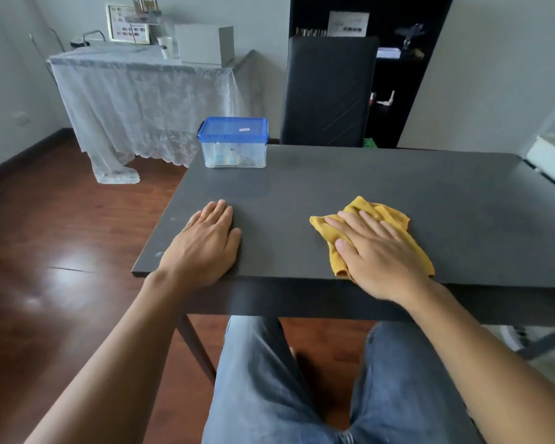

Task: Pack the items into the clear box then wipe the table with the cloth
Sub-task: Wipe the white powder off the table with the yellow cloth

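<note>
My right hand (377,251): lies flat on the yellow cloth (372,232), fingers straight and spread, pressing it to the table at about five o'clock from the table's middle, close to the near edge.
My left hand (205,243): rests palm down on bare tabletop at about seven o'clock, fingers straight and together, holding nothing; the wrist hangs over the near edge.
Cloth: crumpled, lying mostly under my right palm, its folds showing past the fingertips and thumb.
Clear box (234,145): stands upright at the table's far left corner, about eleven o'clock, well apart from both hands, its blue lid (233,129) seated on top.
Box contents: pale items show through the wall, though they look too blurred for me to say what they are.
Table (334,187): dark grey top, with a faint sheen near the box.
Chair (329,91): black back standing just beyond the far edge at twelve o'clock.
My legs (269,379): in blue jeans, under the near edge.
</note>
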